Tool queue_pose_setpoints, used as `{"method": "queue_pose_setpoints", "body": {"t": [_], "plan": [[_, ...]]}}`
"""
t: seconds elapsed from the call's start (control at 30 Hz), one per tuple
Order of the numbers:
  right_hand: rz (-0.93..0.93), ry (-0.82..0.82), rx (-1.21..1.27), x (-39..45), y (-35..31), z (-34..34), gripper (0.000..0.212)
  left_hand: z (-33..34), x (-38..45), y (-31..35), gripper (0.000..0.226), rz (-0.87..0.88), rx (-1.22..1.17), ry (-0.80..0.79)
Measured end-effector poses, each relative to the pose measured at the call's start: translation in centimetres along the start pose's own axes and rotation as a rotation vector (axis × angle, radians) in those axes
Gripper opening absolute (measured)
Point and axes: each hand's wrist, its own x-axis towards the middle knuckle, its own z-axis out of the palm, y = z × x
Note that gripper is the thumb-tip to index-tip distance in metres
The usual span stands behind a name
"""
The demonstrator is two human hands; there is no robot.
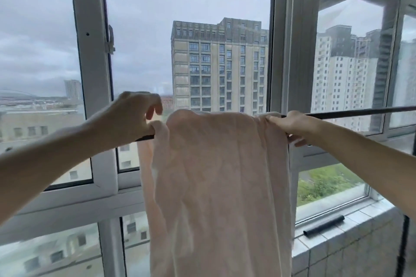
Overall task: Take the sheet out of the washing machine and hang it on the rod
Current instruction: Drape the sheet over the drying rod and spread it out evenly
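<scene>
Along the rod [351, 112], running nine to three o'clock, our left hand [132, 114] and right hand [290, 126] pinch the draped sheet's [216, 175] opposite edges.

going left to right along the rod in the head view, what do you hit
left hand → pale pink sheet draped over the rod → right hand → bare stretch of dark rod running off to the right edge
</scene>
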Motion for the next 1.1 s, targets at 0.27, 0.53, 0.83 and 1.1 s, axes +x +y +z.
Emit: {"method": "queue_pose_setpoints", "body": {"t": [0.27,0.53,0.83,1.1], "plan": [[-0.174,-0.022,0.026,1.0,1.2,-1.1,0.038,0.3,-0.5,1.9,0.013,-0.378,0.002,0.024],[-0.692,0.088,-0.067,-0.4,-0.1,-3.3,0.038,1.4,3.0,8.9,0.013,-0.266,-0.159,-0.002],[-0.710,-0.471,0.004,0.4,2.4,-3.5,0.051,7.3,6.1,18.4,0.040,-0.099,-0.065,-0.030],[-0.340,-0.215,0.343,4.1,7.1,-3.3,0.002,10.4,8.6,20.6,0.037,-0.088,-0.011,-0.063]]}}
